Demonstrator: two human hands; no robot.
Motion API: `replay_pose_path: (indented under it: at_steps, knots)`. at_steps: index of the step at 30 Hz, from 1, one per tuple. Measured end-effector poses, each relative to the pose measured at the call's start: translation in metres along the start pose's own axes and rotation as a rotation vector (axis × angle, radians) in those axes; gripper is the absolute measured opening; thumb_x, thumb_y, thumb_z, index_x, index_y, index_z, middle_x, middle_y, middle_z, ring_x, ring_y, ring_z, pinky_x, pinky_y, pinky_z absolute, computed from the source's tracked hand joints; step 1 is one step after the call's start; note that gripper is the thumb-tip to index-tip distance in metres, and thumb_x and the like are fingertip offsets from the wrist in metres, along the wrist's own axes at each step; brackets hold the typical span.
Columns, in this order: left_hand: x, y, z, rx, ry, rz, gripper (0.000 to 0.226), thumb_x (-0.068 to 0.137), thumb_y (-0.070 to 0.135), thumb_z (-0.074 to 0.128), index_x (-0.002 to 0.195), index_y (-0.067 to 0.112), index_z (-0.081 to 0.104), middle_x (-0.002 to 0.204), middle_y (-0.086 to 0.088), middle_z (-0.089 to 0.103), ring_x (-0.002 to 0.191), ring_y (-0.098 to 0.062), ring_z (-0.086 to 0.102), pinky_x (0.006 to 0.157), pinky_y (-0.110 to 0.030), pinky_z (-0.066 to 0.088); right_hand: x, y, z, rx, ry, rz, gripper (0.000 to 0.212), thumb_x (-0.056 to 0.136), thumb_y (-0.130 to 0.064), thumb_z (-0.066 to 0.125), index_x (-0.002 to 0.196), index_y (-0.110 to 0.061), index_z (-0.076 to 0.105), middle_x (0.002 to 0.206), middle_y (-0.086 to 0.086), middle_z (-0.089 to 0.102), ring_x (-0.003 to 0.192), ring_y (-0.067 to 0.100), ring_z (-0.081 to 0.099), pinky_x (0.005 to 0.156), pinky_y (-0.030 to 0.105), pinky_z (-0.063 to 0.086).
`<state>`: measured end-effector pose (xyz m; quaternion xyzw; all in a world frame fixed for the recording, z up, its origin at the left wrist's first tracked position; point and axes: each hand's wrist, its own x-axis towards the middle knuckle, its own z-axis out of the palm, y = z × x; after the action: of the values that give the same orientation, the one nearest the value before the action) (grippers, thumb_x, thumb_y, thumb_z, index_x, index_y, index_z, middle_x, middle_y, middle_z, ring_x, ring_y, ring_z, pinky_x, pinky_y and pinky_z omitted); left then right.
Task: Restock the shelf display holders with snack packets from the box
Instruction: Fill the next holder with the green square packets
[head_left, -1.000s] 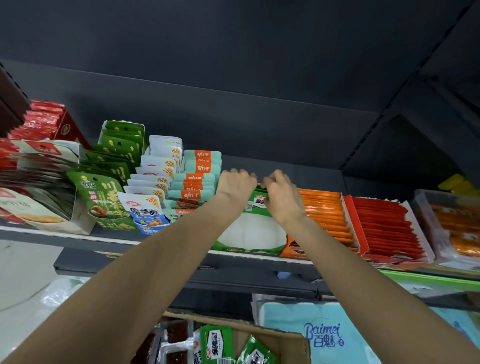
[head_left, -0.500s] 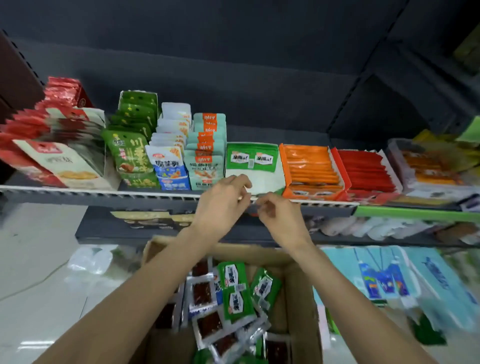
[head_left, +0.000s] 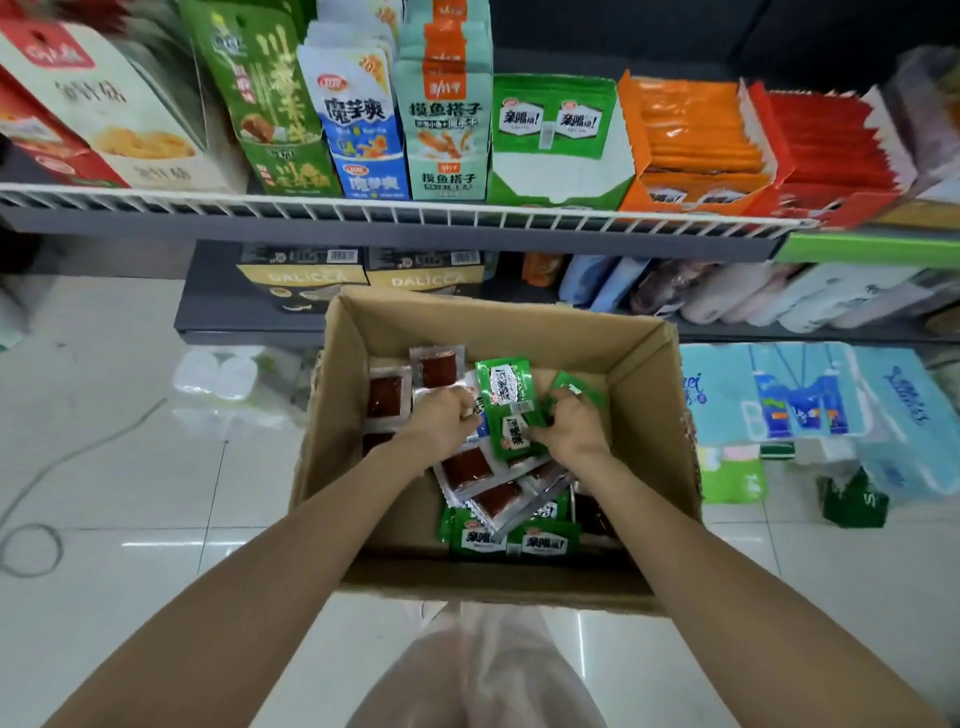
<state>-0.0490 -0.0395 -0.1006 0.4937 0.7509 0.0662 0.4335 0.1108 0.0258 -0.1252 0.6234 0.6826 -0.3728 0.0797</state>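
— Box (head_left: 644, 415): where is it, and what does it hold?

— Cardboard, open, on the floor below the wire-fronted shelf (head_left: 395, 213); loose snack packets inside. Green display holder (head_left: 553, 171) stands on that shelf.

— Your hands?

— Both are in the box. My right hand (head_left: 569, 428) pinches a green packet (head_left: 509, 402); my left hand (head_left: 441, 421), fingers curled, touches its other edge.

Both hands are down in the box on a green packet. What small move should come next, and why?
Probably lift the green packet clear of the box. Both the left hand and right hand already grip it, and the green holder on the shelf shows bare white space below its packets.
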Motion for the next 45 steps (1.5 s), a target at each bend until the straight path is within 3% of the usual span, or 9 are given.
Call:
replay_pose_path:
  at_steps: [6, 10, 16, 23, 27, 31, 35, 40, 45]
  knots:
    - [0.03, 0.0, 0.02, -0.434, 0.049, -0.273, 0.061, 0.085, 0.036, 0.064, 0.127, -0.003, 0.04, 0.117, -0.017, 0.062, 0.106, -0.03, 0.061, 0.09, -0.039, 0.051, -0.003, -0.012, 0.005, 0.102, -0.03, -0.086, 0.048, 0.08, -0.01, 0.072, 0.121, 0.0, 0.051, 0.116, 0.015, 0.062, 0.109, 0.028, 0.058, 0.088, 0.03, 0.045]
    - [0.036, 0.011, 0.025, -0.51, 0.12, -0.338, 0.051, 0.08, 0.037, 0.072, 0.105, -0.005, 0.058, 0.102, -0.012, 0.067, 0.089, -0.027, 0.065, 0.074, -0.026, 0.052, -0.013, -0.002, 0.006, 0.273, -0.064, -0.176, 0.033, 0.082, -0.011, 0.069, 0.114, -0.009, 0.064, 0.118, 0.008, 0.064, 0.109, 0.021, 0.058, 0.096, 0.03, 0.043]
    - [0.027, 0.017, 0.017, -0.756, 0.077, -0.443, 0.069, 0.085, 0.049, 0.063, 0.13, 0.001, 0.043, 0.124, -0.01, 0.056, 0.102, -0.024, 0.057, 0.083, -0.032, 0.05, -0.028, 0.004, -0.002, 0.688, -0.005, -0.156, 0.027, 0.084, -0.007, 0.067, 0.108, -0.018, 0.065, 0.105, -0.002, 0.065, 0.108, 0.02, 0.055, 0.1, 0.037, 0.042]
    - [0.012, 0.02, 0.005, -0.891, 0.194, -0.226, 0.03, 0.087, 0.012, 0.066, 0.113, 0.0, 0.058, 0.106, -0.01, 0.065, 0.074, -0.016, 0.06, 0.06, -0.021, 0.051, -0.031, 0.001, -0.001, 0.61, 0.014, -0.079, 0.046, 0.085, -0.027, 0.068, 0.127, -0.015, 0.052, 0.108, 0.002, 0.06, 0.105, 0.018, 0.055, 0.09, 0.03, 0.044]
    - [0.003, 0.002, 0.003, -0.508, 0.235, -0.083, 0.03, 0.089, 0.015, 0.064, 0.115, 0.006, 0.053, 0.103, -0.006, 0.064, 0.087, -0.021, 0.058, 0.074, -0.031, 0.048, -0.012, 0.005, -0.001, 0.196, 0.253, 0.249, 0.055, 0.093, -0.03, 0.057, 0.131, 0.001, 0.032, 0.129, 0.025, 0.047, 0.124, 0.035, 0.038, 0.094, 0.036, 0.035]
    - [-0.006, -0.013, -0.007, -0.462, 0.257, -0.071, 0.027, 0.088, 0.019, 0.065, 0.112, 0.009, 0.056, 0.105, -0.007, 0.068, 0.095, -0.023, 0.063, 0.082, -0.04, 0.053, -0.003, -0.003, 0.002, 0.258, 0.224, 0.429, 0.057, 0.09, -0.023, 0.063, 0.131, 0.004, 0.034, 0.134, 0.024, 0.043, 0.124, 0.035, 0.043, 0.096, 0.036, 0.04]
    - [-0.017, -0.016, -0.021, -0.508, 0.278, -0.011, 0.026, 0.09, 0.019, 0.063, 0.112, 0.008, 0.058, 0.109, -0.009, 0.068, 0.098, -0.024, 0.064, 0.085, -0.045, 0.053, -0.006, -0.007, -0.002, 0.236, 0.204, 0.239, 0.029, 0.09, -0.014, 0.061, 0.115, -0.001, 0.062, 0.115, 0.019, 0.064, 0.108, 0.03, 0.06, 0.082, 0.03, 0.046]
    - [-0.038, 0.002, -0.033, -0.61, 0.238, 0.2, 0.011, 0.096, 0.012, 0.051, 0.104, 0.009, 0.058, 0.103, -0.004, 0.068, 0.092, -0.013, 0.063, 0.082, -0.027, 0.051, -0.04, -0.022, -0.033, 0.211, 0.411, -0.192, 0.007, 0.091, -0.017, 0.06, 0.091, -0.011, 0.056, 0.08, 0.001, 0.057, 0.076, 0.016, 0.052, 0.066, 0.023, 0.038]
    - [-0.049, 0.04, -0.057, -0.639, 0.36, 0.304, 0.016, 0.096, 0.012, 0.052, 0.109, 0.009, 0.062, 0.095, 0.006, 0.064, 0.086, -0.009, 0.058, 0.082, -0.027, 0.047, -0.063, -0.048, -0.077, 0.937, 0.251, -0.161, 0.011, 0.091, -0.019, 0.061, 0.102, -0.017, 0.06, 0.103, 0.0, 0.064, 0.096, 0.017, 0.061, 0.075, 0.031, 0.052]
